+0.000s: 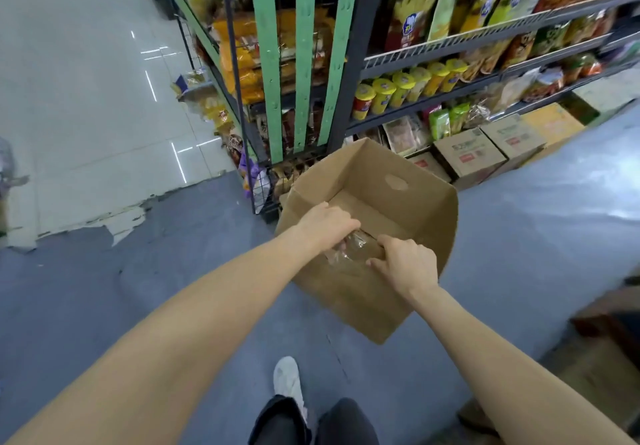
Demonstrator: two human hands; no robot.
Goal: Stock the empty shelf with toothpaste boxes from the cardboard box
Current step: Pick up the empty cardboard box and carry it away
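An open cardboard box (408,209) stands on the grey floor in front of the shelving. Both my hands reach into its near side. My left hand (327,226) and my right hand (405,264) grip a bundle wrapped in clear plastic (356,247) between them, just inside the box's near wall. What the wrap holds is hidden by my hands and the glare. The far half of the box floor shows bare cardboard. No toothpaste boxes or empty shelf are visible.
Stocked snack shelves (485,49) rise behind the box, with green uprights (304,63) at the rack's end. Closed cartons (474,153) sit on the floor at right. A wire basket (266,185) stands left of the box. My white shoe (287,379) is below.
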